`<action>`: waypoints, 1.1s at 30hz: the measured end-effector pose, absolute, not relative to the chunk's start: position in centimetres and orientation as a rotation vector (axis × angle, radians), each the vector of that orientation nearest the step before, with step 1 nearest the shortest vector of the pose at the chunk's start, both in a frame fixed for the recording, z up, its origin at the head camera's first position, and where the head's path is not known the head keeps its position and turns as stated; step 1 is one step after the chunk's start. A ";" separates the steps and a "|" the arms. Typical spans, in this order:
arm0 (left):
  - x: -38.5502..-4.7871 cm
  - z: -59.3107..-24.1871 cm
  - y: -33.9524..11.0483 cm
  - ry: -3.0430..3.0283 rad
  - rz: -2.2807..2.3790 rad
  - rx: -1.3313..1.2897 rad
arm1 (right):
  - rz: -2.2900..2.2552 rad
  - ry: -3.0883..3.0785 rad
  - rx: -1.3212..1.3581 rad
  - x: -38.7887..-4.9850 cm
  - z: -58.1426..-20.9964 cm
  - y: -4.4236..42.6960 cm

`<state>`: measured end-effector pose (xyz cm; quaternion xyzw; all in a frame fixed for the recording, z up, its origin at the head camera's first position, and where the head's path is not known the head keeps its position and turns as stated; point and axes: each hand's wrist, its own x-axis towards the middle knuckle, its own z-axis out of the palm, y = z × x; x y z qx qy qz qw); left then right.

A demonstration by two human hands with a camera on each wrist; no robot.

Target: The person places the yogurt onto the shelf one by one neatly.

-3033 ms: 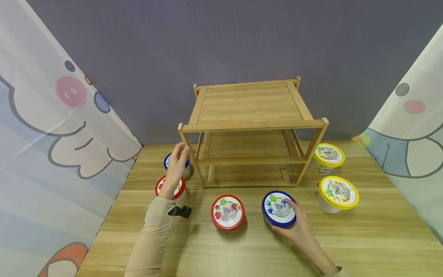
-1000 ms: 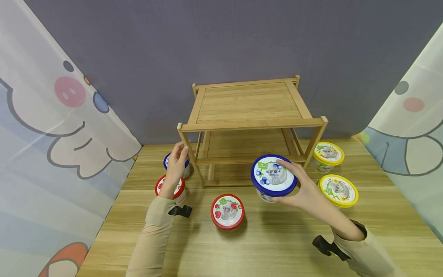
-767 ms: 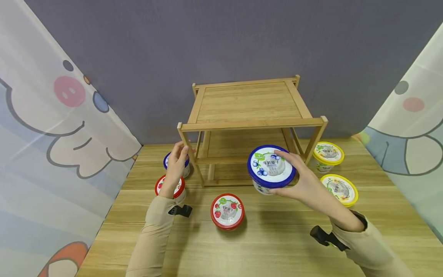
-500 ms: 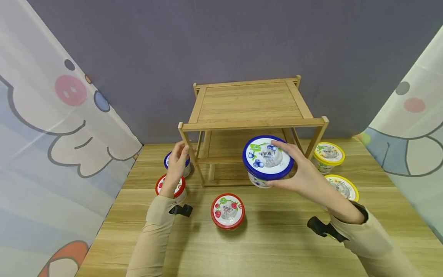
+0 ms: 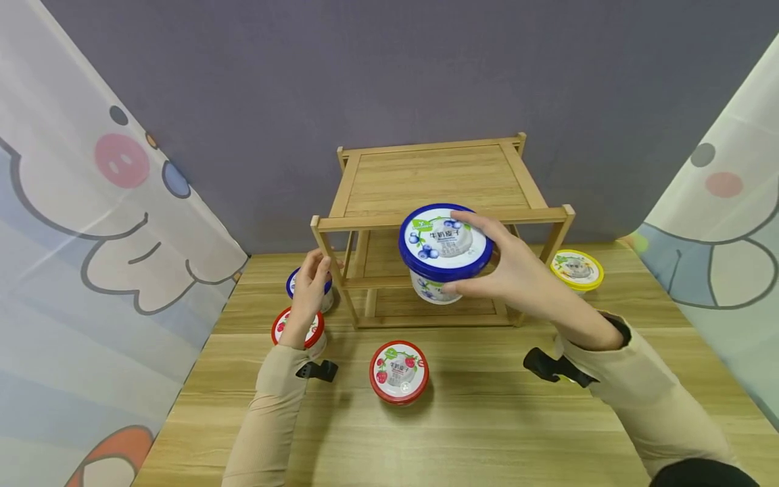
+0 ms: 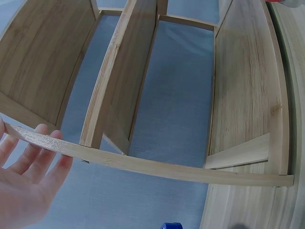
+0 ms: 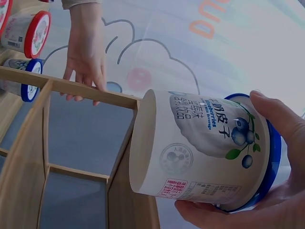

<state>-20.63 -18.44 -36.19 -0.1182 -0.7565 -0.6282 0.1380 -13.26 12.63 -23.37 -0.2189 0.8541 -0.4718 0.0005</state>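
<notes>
- Up and leftward sails the blue-lidded tub (image 5: pixel 441 253), gripped in the right hand (image 5: pixel 517 274)!
- It hangs just left of that palm, before the wooden rack (image 5: pixel 438 176).
- Left hand (image 5: pixel 309 287) holds that rack.
- Red-lidded tub (image 5: pixel 398 373): on the counter (image 5: pixel 475 426), below the right hand.

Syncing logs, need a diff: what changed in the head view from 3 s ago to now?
The right hand has raised the blue-lidded cup off the table and carried it leftward, toward the wooden shelf. It already gripped the cup then; no new grasp or release. Unchanged: left hand on the shelf's left front post, shelf, central red-lidded cup.
</notes>
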 end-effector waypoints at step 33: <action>-20.6 -36.2 -18.3 -2.171 -1.822 -0.320 | -1.544 2.645 -0.725 -19.6 -16.7 7.6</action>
